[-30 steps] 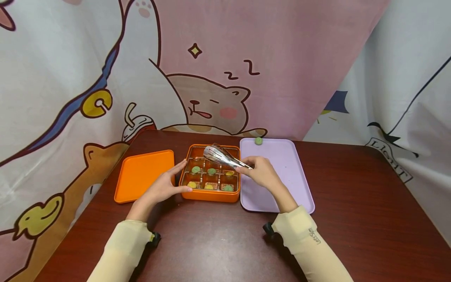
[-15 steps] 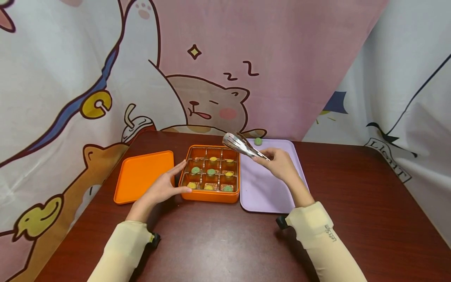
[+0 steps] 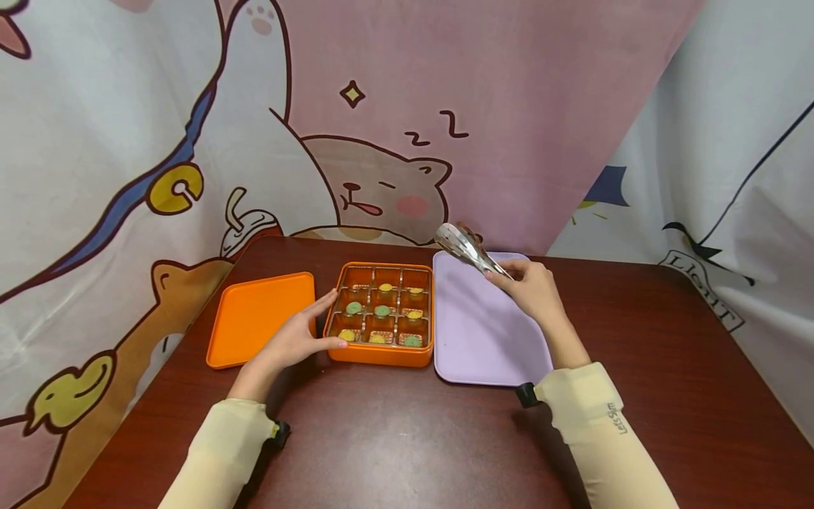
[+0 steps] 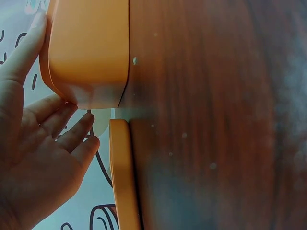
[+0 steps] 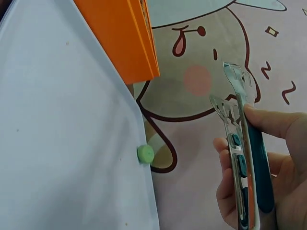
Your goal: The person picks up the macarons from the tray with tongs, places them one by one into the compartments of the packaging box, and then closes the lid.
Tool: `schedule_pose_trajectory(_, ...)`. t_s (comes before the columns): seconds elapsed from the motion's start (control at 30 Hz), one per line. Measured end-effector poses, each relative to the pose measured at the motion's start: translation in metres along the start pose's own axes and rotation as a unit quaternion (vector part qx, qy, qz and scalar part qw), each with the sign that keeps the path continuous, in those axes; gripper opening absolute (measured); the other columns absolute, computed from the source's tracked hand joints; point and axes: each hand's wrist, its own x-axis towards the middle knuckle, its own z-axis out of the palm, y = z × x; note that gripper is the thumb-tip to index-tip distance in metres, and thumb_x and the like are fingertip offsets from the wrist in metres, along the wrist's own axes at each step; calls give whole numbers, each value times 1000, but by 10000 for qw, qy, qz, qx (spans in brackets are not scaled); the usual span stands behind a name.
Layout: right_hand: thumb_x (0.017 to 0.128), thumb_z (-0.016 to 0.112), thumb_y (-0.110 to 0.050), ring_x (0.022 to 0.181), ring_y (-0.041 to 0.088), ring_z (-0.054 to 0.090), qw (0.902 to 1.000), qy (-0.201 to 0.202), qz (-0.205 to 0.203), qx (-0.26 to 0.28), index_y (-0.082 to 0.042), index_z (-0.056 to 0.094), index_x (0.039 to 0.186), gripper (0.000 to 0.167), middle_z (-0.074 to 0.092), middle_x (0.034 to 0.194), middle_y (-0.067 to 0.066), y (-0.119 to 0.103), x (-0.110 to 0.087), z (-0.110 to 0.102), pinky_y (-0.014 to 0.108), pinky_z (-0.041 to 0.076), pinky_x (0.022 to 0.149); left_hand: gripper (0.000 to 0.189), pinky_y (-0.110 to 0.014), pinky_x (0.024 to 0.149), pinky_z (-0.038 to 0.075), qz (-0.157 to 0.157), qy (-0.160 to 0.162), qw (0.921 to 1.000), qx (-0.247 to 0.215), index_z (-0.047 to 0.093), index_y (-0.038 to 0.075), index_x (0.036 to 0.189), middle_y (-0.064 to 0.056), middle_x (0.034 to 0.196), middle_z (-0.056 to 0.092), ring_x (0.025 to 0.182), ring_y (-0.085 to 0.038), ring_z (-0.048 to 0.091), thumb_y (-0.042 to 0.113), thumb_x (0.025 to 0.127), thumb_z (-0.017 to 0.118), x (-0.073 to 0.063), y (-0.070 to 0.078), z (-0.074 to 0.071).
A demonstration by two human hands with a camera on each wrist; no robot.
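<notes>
My right hand (image 3: 533, 288) grips metal tongs (image 3: 467, 247) over the lilac tray (image 3: 483, 346). In the right wrist view the tongs' tips stand slightly apart with nothing between them. A small round green cake (image 5: 145, 154) sits at the tray's far edge; in the head view the tongs cover it. My left hand (image 3: 295, 338) rests at the left side of an orange box (image 3: 381, 355), thumb along the front rim and fingers against the side. Its clear divided insert holds yellow cakes (image 3: 385, 288) and green cakes (image 3: 353, 308); the back-left compartment shows only a patterned liner.
An orange lid (image 3: 261, 318) lies on the brown table (image 3: 381, 438) left of the box. The tray stands close along the box's right side. A printed cloth (image 3: 534, 127) hangs behind the table.
My right hand has carried the tongs from above the box to the right, over the tray, uncovering yellow cakes in the back row. My left hand has stayed at the box.
</notes>
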Motion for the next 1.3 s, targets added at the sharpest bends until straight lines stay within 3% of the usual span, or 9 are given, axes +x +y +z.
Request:
schedule_pose_trajectory(0.3,89,73,-40,78,19,52,9986,285,446,85,-5,74,114,43,69,94,14,12,2,-1,28,41,64,98,-67,116,26,-41,-11,10000,9,25,20,160,-4,168,21,151,-42,24,47,82,79,-1,0,0)
schedule_pose_trajectory(0.7,90,72,-45,83,20,56,9964,83,833,95,-1,70,120,53,72,104,19,27,4,1,26,42,67,99,-67,115,27,-9,1,10000,52,25,20,160,-4,168,21,150,-42,26,47,82,79,-1,-1,1)
schedule_pose_trajectory(1.3,89,73,-42,86,26,57,9945,112,1035,-110,-1,71,119,52,72,103,19,48,12,15,27,41,67,97,-66,117,25,63,-17,10000,-26,24,20,160,-2,168,20,152,-40,23,41,83,80,2,-2,1)
